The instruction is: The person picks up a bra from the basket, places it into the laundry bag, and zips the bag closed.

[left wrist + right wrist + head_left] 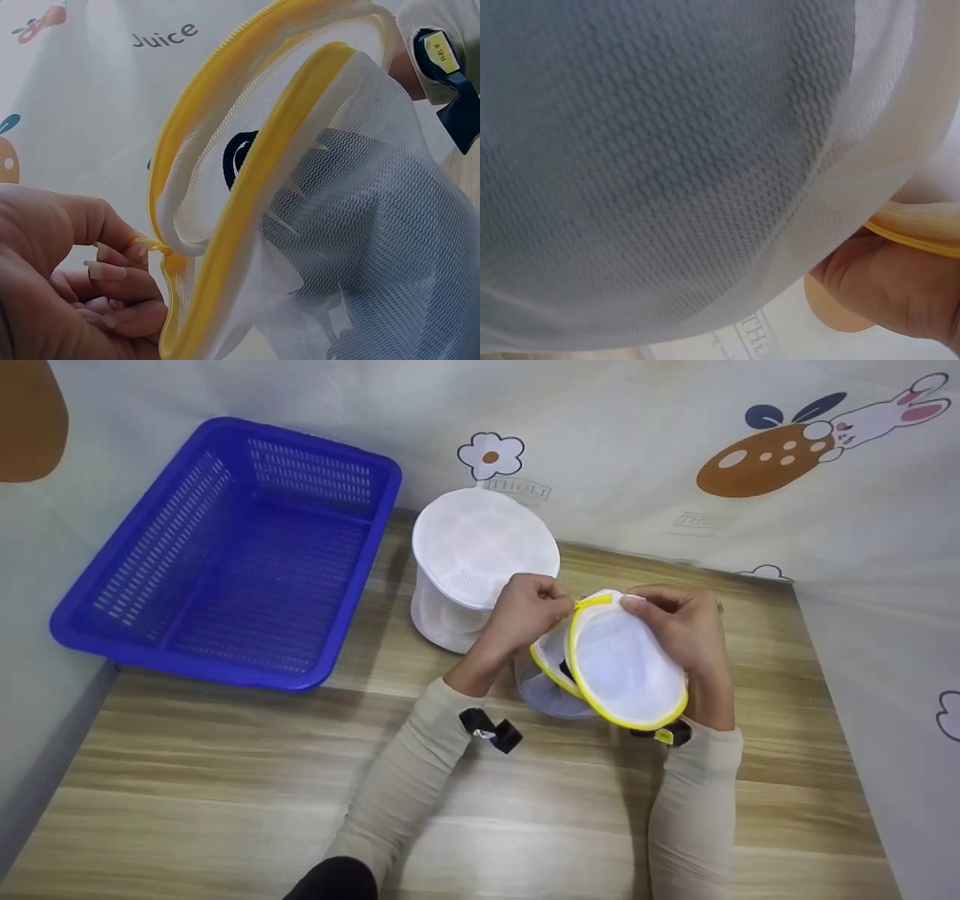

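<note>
A white mesh laundry bag (630, 667) with a yellow zipper is held up over the table, its round lid tilted and partly unzipped. My left hand (521, 615) pinches the yellow zipper pull (152, 244) between thumb and fingers at the top edge. On the other side of the lid, my right hand (684, 622) grips the rim, thumb on top, close to the zipper's end. Through the mesh shows something dark grey-blue (360, 202) inside the bag, its kind hidden. A black mark (236, 154) is visible through the gap under the lid.
Just behind my left hand stands another white mesh bag (487, 540), round and upright. To the left, a blue plastic basket (345, 645) with slotted sides sits on the wooden table (225, 802). A printed cloth (630, 427) hangs along the back and sides.
</note>
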Demonstrator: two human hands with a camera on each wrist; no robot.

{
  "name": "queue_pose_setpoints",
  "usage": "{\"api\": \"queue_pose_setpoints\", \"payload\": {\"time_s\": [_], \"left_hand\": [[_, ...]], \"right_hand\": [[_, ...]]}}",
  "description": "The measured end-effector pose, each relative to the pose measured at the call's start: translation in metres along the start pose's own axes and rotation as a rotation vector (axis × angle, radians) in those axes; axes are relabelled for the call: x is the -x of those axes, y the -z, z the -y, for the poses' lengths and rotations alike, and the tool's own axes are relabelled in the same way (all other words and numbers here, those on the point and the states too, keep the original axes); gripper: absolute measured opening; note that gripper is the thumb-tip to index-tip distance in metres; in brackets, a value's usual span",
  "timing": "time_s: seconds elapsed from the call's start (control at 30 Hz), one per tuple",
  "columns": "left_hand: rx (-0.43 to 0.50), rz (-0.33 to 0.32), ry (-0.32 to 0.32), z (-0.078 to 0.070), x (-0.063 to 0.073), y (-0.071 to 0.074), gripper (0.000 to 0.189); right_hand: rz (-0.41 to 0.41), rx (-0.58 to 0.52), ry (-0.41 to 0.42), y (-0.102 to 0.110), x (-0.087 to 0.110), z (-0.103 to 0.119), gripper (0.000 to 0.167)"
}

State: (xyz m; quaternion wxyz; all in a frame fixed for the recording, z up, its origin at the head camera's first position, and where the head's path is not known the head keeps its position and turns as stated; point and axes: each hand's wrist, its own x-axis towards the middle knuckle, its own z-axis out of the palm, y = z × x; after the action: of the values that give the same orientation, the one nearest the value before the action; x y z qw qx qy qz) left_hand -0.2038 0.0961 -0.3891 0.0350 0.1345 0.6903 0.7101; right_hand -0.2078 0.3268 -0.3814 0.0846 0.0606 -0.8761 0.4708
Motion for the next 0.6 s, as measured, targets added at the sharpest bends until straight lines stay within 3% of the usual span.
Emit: {"api": "queue_pose_setpoints", "payload": {"time_s": [0.6], "left_hand": [[-0.045, -0.022, 0.014, -0.0022, 0.0, 0.0001, 0.02]], "right_hand": [[-0.046, 0.023, -0.05, -0.0007, -0.002, -0.0015, 0.026]]}}
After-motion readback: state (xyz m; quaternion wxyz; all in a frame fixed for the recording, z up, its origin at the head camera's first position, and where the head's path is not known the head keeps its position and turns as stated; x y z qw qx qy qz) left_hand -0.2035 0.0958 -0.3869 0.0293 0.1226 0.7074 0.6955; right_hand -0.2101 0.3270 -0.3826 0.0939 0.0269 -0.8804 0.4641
